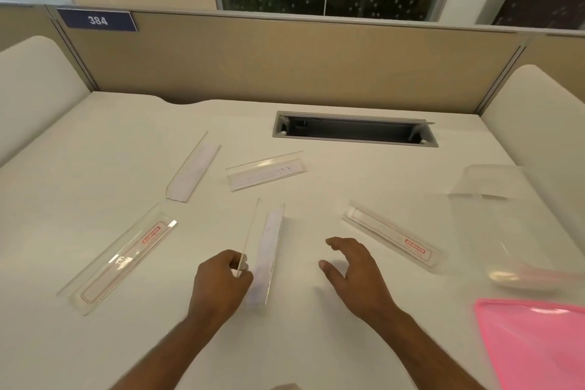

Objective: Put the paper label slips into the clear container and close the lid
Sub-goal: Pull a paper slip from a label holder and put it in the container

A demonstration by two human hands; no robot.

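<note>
On the white table (316, 187) lie five clear plastic label holders, each with a paper slip in it. The left hand (220, 283) pinches the near end of the middle holder (264, 253) between thumb and fingers, its grip closed on the clear edge; this holder stands tilted up on its long side, with a white slip (269, 250) showing inside. The right hand (353, 272) hovers just right of it, fingers spread and curled, its grip open and touching nothing. A holder with red print (118, 258) lies flat at near left, and another with red print (392, 239) lies to the right of the right hand. Two more holders lie farther off: one at far left (193, 169) with a plain white slip, and one in the far middle (267, 172) with faint writing. The clear container (506, 225) sits at the right edge of the table, blurred, well apart from both hands. A pink lid (538, 345) lies flat at near right, just in front of the container. A grey cable slot (354, 129) is set into the far table.
</note>
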